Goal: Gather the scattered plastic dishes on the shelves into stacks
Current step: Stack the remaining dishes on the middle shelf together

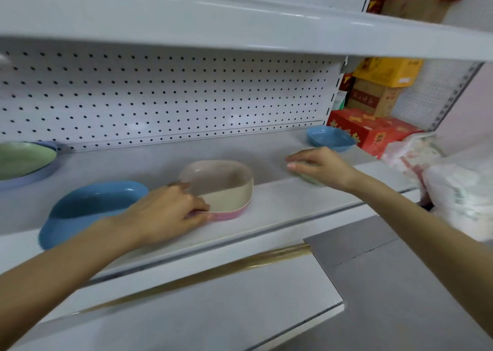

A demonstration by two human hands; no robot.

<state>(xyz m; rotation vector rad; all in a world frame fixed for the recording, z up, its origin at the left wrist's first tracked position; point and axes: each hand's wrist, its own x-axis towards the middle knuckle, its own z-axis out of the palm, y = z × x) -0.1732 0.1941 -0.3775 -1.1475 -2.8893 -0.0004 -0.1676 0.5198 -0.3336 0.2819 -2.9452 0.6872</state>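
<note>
Left hand (165, 212) grasps beige dish (221, 188); right hand (317, 166) covers a barely visible green dish (309, 178).

Left hand (165, 212) gripping beige dish (224, 185) nested on pink dish (229, 214); right hand (320, 168) over green dish (310, 179).

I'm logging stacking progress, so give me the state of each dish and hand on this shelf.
beige dish: nested on pink dish
left hand: gripping that pair
large blue dish: loose
small blue dish: loose
green dish: on purple dish
right hand: over pale green dish
</note>
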